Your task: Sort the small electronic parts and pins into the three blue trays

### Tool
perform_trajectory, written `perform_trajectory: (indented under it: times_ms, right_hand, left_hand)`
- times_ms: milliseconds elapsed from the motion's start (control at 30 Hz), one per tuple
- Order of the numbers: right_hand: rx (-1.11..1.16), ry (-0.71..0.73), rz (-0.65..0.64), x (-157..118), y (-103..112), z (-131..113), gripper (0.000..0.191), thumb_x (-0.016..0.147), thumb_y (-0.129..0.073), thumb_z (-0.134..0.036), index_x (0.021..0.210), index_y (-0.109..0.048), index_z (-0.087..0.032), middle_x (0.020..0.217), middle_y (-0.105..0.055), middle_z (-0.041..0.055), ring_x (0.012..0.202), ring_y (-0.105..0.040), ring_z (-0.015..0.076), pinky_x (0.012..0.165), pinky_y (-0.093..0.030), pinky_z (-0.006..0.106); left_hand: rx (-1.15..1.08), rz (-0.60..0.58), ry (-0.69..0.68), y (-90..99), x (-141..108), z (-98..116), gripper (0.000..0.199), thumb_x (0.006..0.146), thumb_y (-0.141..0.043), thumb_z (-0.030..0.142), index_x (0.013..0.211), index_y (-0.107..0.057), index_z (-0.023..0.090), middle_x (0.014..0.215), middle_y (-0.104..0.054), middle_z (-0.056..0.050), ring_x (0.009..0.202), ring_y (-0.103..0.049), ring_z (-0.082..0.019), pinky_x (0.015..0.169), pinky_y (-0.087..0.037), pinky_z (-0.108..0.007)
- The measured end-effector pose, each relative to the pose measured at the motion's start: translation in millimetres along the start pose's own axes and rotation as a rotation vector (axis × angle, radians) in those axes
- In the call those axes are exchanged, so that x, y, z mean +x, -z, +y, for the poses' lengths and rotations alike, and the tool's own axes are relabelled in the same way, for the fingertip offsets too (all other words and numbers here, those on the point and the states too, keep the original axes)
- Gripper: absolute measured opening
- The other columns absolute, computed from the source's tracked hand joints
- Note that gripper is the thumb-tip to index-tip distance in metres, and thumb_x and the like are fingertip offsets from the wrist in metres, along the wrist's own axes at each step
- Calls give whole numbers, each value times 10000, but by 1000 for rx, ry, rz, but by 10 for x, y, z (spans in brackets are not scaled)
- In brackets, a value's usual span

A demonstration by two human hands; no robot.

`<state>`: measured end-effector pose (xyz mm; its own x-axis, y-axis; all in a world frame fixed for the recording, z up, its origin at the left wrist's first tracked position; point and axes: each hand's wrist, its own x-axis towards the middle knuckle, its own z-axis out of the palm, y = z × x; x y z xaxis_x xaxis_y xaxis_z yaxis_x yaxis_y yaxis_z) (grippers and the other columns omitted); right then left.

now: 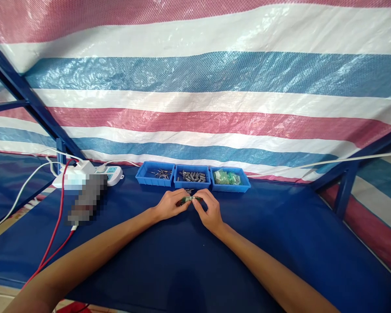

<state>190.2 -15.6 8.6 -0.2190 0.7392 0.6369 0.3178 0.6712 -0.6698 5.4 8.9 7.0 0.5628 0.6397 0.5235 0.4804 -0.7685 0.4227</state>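
My left hand point(171, 204) and my right hand point(209, 208) meet over the blue table, in front of the bins. Both pinch one small flat green piece point(186, 199) with whitish parts along it; it looks like a little circuit board, though the fingers cover most of it. Just behind the fingertips lie a few thin metal pins point(189, 191). Three blue plastic bins stand in a row: the left bin point(154, 181) has thin metal pins, the middle bin point(192, 184) short grey metal cylinders, and the right bin point(231, 188) green and whitish pieces.
A white power strip point(115, 175) with plugs sits at the back left. Beside it lies a blurred dark object point(89, 198) on a red cable point(57, 217). Striped sheeting point(215, 100) hangs behind, between blue frame bars point(345, 189).
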Motion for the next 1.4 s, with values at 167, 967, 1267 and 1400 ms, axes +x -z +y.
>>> perform_trajectory:
  times_ms: [167, 967, 1267, 1400]
  right_hand:
    - [10, -5, 10, 1, 3, -8, 67, 891, -491, -197, 892, -557, -193, 853, -550, 52, 762, -534, 166, 707, -462, 305]
    - [-29, -35, -23, 17, -8, -4, 122, 902, -468, -225, 958, -570, -187, 936, -585, 76, 852, -568, 189, 758, -476, 314]
    - [-65, -100, -47, 21, -21, 26, 139, 901, -475, -265, 970, -565, -184, 853, -589, 54, 754, -557, 178, 710, -463, 298]
    - [-15, -109, -69, 22, -1, 33, 153, 888, -495, -263, 1002, -556, -181, 857, -588, 51, 744, -553, 175, 702, -458, 292]
  left_hand:
    - [10, -3, -16, 0, -10, -1, 209, 911, -460, 295, 881, -602, 144, 754, -591, -30, 577, -483, -80, 528, -374, -190]
    - [-51, 11, 36, 1, -4, -21, 251, 927, -442, 320, 872, -603, 134, 720, -555, -26, 595, -479, -92, 554, -381, -202]
    - [-73, 5, 62, 25, -6, -17, 288, 937, -433, 344, 841, -601, 131, 726, -548, -26, 609, -478, -100, 569, -372, -211]
    - [-90, 12, 77, 26, -8, -18, 270, 935, -445, 334, 860, -606, 130, 748, -560, -29, 621, -488, -100, 580, -374, -210]
